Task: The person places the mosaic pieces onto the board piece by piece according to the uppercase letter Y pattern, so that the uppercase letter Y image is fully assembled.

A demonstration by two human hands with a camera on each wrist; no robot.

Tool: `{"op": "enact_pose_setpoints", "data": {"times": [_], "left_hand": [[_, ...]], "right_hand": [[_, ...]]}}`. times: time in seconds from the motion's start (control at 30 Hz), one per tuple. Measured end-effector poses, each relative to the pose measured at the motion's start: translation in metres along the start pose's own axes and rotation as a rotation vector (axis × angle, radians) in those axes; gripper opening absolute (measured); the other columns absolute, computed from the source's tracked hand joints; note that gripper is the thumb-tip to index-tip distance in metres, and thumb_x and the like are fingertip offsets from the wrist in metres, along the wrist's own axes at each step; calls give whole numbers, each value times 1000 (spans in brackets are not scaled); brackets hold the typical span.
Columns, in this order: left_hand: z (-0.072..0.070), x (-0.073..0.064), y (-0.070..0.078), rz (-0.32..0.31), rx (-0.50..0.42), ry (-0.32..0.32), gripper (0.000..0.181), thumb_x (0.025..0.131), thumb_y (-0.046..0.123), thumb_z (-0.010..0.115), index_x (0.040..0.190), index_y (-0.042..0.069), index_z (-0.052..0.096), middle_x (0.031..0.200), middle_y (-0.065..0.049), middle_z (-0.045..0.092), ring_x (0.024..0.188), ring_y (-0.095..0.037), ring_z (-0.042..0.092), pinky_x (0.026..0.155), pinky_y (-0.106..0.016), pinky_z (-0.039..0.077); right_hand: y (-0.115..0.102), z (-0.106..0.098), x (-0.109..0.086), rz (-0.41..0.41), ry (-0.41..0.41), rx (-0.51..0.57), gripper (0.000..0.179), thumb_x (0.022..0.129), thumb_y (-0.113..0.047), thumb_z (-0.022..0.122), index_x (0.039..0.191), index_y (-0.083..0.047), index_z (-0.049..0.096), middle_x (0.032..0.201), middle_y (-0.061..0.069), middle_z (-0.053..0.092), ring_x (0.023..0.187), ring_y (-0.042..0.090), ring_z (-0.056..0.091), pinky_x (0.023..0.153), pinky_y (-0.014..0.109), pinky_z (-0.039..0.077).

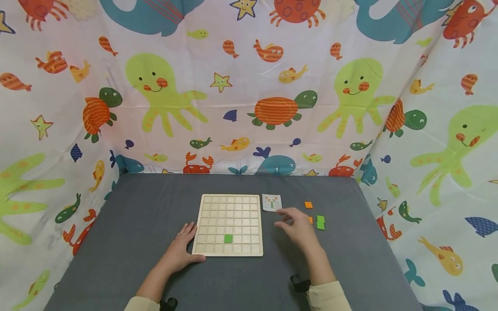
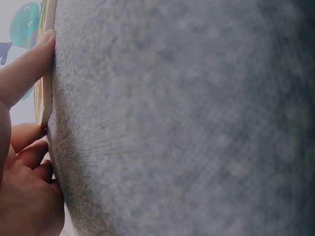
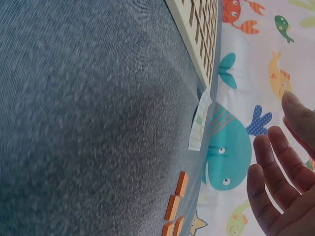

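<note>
A wooden grid board point(image 1: 228, 250) lies on the table with a single green square tile point(image 1: 228, 238) in one of its lower cells. My left hand point(image 1: 180, 248) holds the board's near left corner, fingers along the left side and thumb at the front edge. In the left wrist view, the thumb point(image 2: 29, 69) presses the board's edge point(image 2: 47, 93). Over the table to the right of the board, my right hand point(image 1: 297, 226) hovers with loosely bent fingers and nothing between them. Just beyond its fingertips lies a small patterned card point(image 1: 271, 202).
To the right of the right hand lie two green tiles point(image 1: 320, 222). One orange tile point(image 1: 308, 204) sits farther back, and another is partly hidden by the hand. A sea-animal printed curtain point(image 1: 233, 86) surrounds the dark grey table point(image 1: 155, 203) at the back and sides.
</note>
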State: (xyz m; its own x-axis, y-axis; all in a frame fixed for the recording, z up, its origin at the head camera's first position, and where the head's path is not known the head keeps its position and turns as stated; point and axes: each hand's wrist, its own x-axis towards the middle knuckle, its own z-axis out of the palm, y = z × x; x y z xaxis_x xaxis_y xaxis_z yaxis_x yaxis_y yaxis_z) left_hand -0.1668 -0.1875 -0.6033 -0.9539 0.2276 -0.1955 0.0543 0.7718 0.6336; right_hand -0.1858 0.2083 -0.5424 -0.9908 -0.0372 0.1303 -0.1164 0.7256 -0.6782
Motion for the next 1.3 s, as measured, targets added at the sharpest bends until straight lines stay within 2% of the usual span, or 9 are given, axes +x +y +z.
{"op": "enact_pose_setpoints", "data": {"times": [0.4,0.73,0.93,1.2,1.3], "left_hand": [[0,0,-1,-1,15,8,116,69,48,91,158,5,31,167,-16,20,156,-39,10,117,-66,24],[0,0,0,-5,15,6,116,68,49,90,158,5,32,167,-17,21,156,-40,10,116,-67,24],[0,0,-2,-5,15,-1,117,68,51,90,158,6,31,168,-16,20,156,-39,10,116,-68,23],[1,2,-4,5,22,-2,116,69,50,90,158,6,31,168,-16,20,156,-39,10,116,-68,22],[0,2,-3,4,24,-1,116,69,50,90,158,5,31,168,-16,20,156,-39,10,116,-69,22]], "right_hand": [[8,-9,-3,32,33,-16,41,81,-16,86,120,-15,74,116,4,72,99,24,69,86,45,58],[16,-17,-5,90,4,20,43,84,-18,84,124,-12,72,121,7,70,107,27,68,92,45,58],[21,-23,-8,103,7,56,46,83,-17,84,127,-9,71,122,9,70,105,28,67,90,46,58],[33,-31,-11,99,33,41,46,84,-18,84,126,-8,71,121,10,70,106,31,68,91,47,58],[38,-33,-12,120,43,41,44,84,-19,84,125,-10,71,122,8,69,108,30,67,91,48,58]]}}
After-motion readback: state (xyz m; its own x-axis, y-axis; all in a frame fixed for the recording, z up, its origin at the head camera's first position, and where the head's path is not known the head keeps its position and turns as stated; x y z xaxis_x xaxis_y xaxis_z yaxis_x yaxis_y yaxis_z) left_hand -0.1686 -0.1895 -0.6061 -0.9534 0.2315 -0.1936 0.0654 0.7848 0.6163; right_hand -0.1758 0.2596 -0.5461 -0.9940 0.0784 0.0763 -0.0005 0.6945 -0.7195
